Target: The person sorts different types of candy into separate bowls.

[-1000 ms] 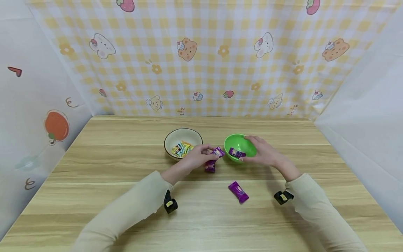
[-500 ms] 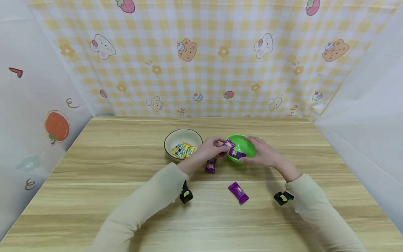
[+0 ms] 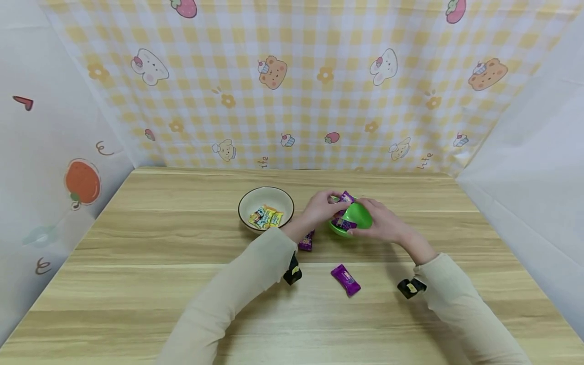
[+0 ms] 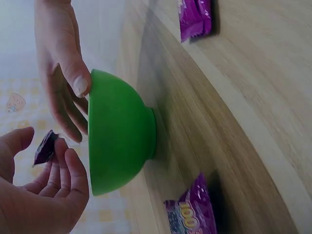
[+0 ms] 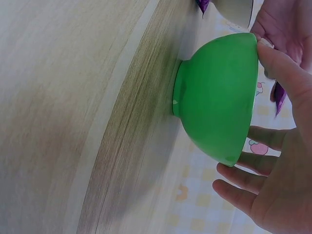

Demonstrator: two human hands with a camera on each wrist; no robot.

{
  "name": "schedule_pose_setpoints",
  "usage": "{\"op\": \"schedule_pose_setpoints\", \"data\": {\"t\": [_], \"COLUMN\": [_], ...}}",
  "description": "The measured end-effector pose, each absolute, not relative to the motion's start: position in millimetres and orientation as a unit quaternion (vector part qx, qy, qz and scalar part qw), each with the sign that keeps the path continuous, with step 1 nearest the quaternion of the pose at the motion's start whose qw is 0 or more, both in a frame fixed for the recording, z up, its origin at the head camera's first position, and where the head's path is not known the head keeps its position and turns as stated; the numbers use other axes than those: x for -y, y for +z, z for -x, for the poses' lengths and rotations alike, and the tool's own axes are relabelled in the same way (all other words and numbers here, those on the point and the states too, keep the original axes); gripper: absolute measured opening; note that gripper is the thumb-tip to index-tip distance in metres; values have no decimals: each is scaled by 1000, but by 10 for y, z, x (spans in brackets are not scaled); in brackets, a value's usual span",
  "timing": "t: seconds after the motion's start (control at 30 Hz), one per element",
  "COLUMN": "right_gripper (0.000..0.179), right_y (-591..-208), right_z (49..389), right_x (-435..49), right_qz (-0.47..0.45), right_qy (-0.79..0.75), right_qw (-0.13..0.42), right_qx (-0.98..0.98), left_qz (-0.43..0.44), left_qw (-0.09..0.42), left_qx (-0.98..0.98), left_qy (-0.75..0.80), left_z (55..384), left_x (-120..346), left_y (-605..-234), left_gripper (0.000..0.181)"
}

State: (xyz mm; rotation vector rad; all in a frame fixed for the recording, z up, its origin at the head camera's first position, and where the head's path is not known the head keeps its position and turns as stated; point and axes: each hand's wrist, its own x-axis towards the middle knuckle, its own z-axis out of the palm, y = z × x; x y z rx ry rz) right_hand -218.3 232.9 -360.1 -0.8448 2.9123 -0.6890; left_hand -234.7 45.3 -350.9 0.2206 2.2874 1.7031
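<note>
My left hand [image 3: 323, 207] is over the green bowl [image 3: 362, 219], holding a purple-wrapped candy [image 3: 347, 197] at its fingertips. In the left wrist view that candy [image 4: 46, 147] lies against the fingers beside the bowl's mouth, the thumb spread a little off it. My right hand [image 3: 382, 221] grips the bowl's rim from the right; in the right wrist view its thumb is on one side of the rim and its fingers on the other. Another purple candy [image 3: 344, 223] lies inside the bowl. My left forearm partly covers a purple candy [image 3: 306, 242] on the table.
A cream bowl [image 3: 248, 197] with a dark rim stands to the left, holding several yellow and blue wrapped candies [image 3: 269, 217]. One more purple candy [image 3: 345, 280] lies on the wooden table [image 3: 182, 294] in front of the green bowl. A checked curtain [image 3: 301, 111] hangs behind.
My left hand has carried a purple candy rightward from beside the cream bowl to over the green bowl. The right hand and the green bowl have stayed in place.
</note>
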Motion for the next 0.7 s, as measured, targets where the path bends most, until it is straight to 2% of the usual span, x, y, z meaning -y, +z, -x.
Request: {"op": "schedule_pose_setpoints", "data": {"t": [0.27,0.7], "right_gripper": [81,83], "right_y": [-3598,-3586], "right_z": [2177,2177], "right_x": [-2330,-2324], "right_qz": [269,275], "right_qy": [-226,-224], "right_qw": [20,19], "right_qx": [-936,-935], "left_qz": [-85,-104], "left_qw": [150,184], "left_qx": [-768,-769], "left_qy": [617,604], "left_z": [2264,2037], "left_x": [-424,54], "left_y": [-3432,-3472], "left_gripper": [33,36]}}
